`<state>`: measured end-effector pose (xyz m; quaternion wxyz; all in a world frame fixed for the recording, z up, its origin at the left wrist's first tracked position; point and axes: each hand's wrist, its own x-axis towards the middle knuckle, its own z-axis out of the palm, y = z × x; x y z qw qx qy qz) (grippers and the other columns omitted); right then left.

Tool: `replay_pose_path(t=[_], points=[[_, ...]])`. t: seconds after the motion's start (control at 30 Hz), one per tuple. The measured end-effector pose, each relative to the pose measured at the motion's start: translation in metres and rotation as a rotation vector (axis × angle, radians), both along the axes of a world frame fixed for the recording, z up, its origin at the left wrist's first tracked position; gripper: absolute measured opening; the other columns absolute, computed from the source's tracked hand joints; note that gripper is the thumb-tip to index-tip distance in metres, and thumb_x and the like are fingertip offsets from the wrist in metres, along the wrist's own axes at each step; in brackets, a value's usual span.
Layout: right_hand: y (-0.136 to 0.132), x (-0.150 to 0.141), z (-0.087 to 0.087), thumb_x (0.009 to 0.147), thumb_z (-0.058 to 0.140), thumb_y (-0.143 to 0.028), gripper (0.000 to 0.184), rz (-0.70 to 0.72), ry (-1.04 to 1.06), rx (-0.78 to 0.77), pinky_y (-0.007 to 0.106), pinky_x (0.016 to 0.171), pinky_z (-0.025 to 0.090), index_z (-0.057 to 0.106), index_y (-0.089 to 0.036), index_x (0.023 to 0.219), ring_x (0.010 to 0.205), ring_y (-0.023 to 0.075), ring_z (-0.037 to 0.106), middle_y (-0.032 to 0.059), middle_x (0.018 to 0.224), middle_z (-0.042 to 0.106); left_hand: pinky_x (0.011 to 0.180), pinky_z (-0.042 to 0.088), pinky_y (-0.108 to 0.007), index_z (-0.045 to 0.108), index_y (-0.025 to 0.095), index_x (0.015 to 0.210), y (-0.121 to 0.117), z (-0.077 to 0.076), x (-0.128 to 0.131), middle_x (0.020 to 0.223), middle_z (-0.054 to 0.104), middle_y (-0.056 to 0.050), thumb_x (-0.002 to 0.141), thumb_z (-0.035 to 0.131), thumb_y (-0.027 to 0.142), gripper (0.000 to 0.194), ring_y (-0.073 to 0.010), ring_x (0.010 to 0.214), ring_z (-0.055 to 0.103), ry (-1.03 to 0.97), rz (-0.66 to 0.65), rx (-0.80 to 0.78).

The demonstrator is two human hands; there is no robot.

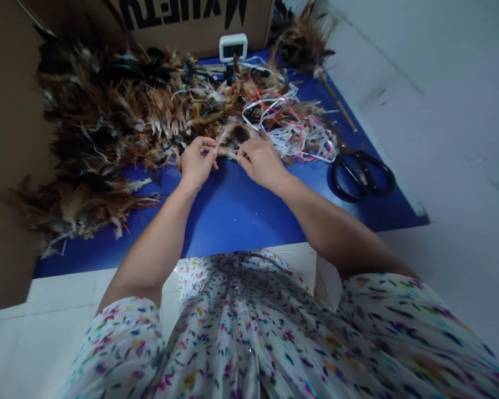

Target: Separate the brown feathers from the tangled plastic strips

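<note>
Between my two hands, just above the blue table (241, 210), is a curved strip of brown feathers (228, 133) bent into a loop. My left hand (198, 162) pinches its left end between thumb and fingers. With fingers curled, my right hand (261, 159) grips the other end. Behind and to the left lies a broad heap of brown and black feathers (149, 105). Close to my right hand is a tangle of white and red ribbon (303, 136). Black-handled scissors (361, 174) rest on the table farther right, their blades not clearly visible.
A cardboard box (195, 33) with black lettering stands at the back, and a small white digital device (233, 47) sits before it. More cardboard (8, 138) rises at the left. A feather duster (305, 39) with a stick handle lies at the back right.
</note>
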<state>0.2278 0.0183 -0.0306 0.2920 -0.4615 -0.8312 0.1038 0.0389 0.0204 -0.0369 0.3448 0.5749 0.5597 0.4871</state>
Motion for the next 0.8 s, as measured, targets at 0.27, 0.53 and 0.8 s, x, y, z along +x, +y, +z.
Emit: replay_pose_path(t=[0.27, 0.53, 0.8], points=[[0.008, 0.011, 0.004, 0.08, 0.066, -0.012, 0.009, -0.077, 0.562, -0.236, 0.028, 0.069, 0.05, 0.064, -0.019, 0.085, 0.068, 0.0123, 0.061, -0.0011, 0.074, 0.065, 0.038, 0.033, -0.017, 0.065, 0.017, 0.091, -0.005, 0.011, 0.003, 0.073, 0.072, 0.0, 0.075, 0.071, 0.014, 0.018, -0.0077, 0.045, 0.058, -0.182, 0.017, -0.099], [0.013, 0.013, 0.006, 0.076, 0.073, -0.017, 0.019, -0.107, 0.825, -0.41, 0.024, 0.056, 0.052, 0.062, -0.02, 0.091, 0.062, 0.0119, 0.066, -0.0015, 0.075, 0.067, 0.037, 0.032, -0.016, 0.066, 0.017, 0.091, -0.008, 0.014, 0.004, 0.075, 0.074, -0.001, 0.072, 0.079, 0.021, 0.023, -0.0071, 0.046, 0.059, -0.319, -0.001, -0.073], [0.016, 0.02, 0.004, 0.085, 0.071, -0.035, 0.015, -0.161, 0.665, -0.096, 0.036, 0.079, 0.057, 0.068, -0.023, 0.094, 0.086, 0.0186, 0.068, 0.0025, 0.088, 0.069, 0.039, 0.033, -0.016, 0.069, 0.019, 0.093, -0.012, 0.011, 0.008, 0.074, 0.074, 0.0, 0.062, 0.09, 0.04, 0.043, -0.0074, 0.051, 0.061, -0.427, -0.077, -0.04]])
